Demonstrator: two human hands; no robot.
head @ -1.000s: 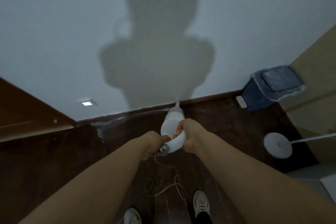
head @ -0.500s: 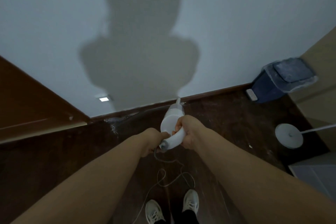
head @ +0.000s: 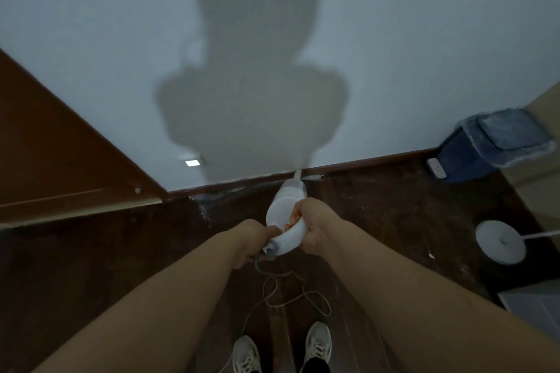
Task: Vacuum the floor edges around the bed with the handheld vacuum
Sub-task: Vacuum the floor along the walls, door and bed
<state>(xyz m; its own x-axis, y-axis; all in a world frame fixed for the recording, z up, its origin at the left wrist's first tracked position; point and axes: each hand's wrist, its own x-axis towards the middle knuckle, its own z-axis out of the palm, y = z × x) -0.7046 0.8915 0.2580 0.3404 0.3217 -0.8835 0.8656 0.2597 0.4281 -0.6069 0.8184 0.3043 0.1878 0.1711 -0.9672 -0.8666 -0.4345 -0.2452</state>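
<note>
Handheld vacuum (head: 286, 206), white, is held low in front of the person, its narrow nozzle touching the brown baseboard (head: 363, 163) where the white wall meets the dark wood floor (head: 91, 266). The right hand (head: 309, 230) is wrapped around the curved handle. The left hand (head: 254, 239) is curled at the handle's rear end, where the cord (head: 285, 291) comes out; exactly what its fingers grip cannot be seen. The cord loops on the floor toward two white sneakers (head: 318, 345) at the bottom edge. Right of the vacuum along the baseboard stands a dark blue pedal bin (head: 463, 154) with a plastic liner, and nearer the person than the bin is the round white base of a lamp (head: 500, 241). Left of the vacuum, a brown wooden panel (head: 54, 160) slants across. Compared with half a second ago, the grip looks unchanged, the nozzle tip sits at the baseboard as before, and the cord's loop has shifted slightly.
</note>
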